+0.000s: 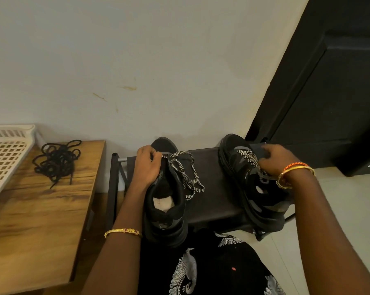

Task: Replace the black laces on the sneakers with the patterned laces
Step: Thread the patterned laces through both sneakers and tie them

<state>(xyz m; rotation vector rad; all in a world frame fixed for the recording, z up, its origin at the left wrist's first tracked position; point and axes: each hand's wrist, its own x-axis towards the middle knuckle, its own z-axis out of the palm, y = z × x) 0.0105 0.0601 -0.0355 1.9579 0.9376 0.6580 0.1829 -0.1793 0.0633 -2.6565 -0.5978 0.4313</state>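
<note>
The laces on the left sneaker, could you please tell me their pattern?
A black-and-white zigzag weave on the laces, clearest in the head view.

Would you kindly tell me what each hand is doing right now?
Left hand: grips the left sneaker.
Right hand: grips the right sneaker.

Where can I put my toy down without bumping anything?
Bare wood shows on the wooden table, nearer you than the black laces and white basket. The black rack is crowded: only a strip between the two sneakers, partly covered by a patterned lace.

Black sneakers [165, 201], patterned laces [186, 173] threaded
</note>
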